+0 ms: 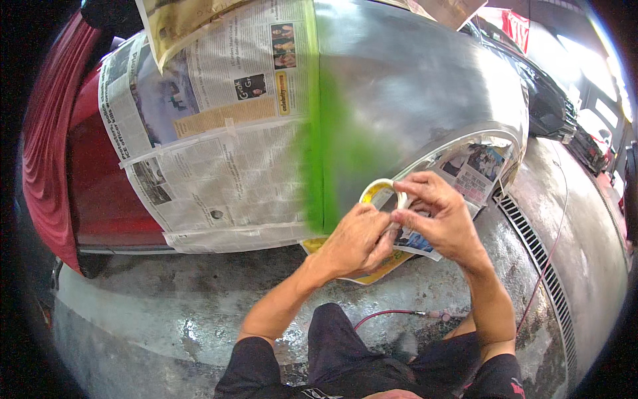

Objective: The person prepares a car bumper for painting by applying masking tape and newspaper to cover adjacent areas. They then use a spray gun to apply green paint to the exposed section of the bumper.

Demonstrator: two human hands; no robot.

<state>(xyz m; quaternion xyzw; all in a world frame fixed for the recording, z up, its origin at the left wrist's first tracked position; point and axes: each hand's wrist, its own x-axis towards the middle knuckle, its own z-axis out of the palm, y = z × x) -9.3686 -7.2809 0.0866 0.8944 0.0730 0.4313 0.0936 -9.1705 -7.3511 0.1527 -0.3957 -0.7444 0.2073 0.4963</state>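
My left hand (pixel 359 239) and my right hand (pixel 436 216) meet at a pale roll of masking tape (pixel 379 183), both with bent fingers gripping it. The roll is held just in front of a car panel's wheel arch. The panel (pixel 425 73) is dull grey metal, with a bright green painted band (pixel 319 166) along its left side. Newspaper sheets (pixel 219 153), fixed with strips of tape, cover the body to the left. More newspaper (pixel 465 169) lines the wheel arch behind my hands.
Red car bodywork (pixel 100 179) and draped red fabric (pixel 50 173) are at the left, with brown paper (pixel 163 30) above. A red hose (pixel 385 312) lies on the concrete floor (pixel 153 312) by my legs. A drain grate (pixel 531 246) runs along the right, below a dark car part (pixel 555 100).
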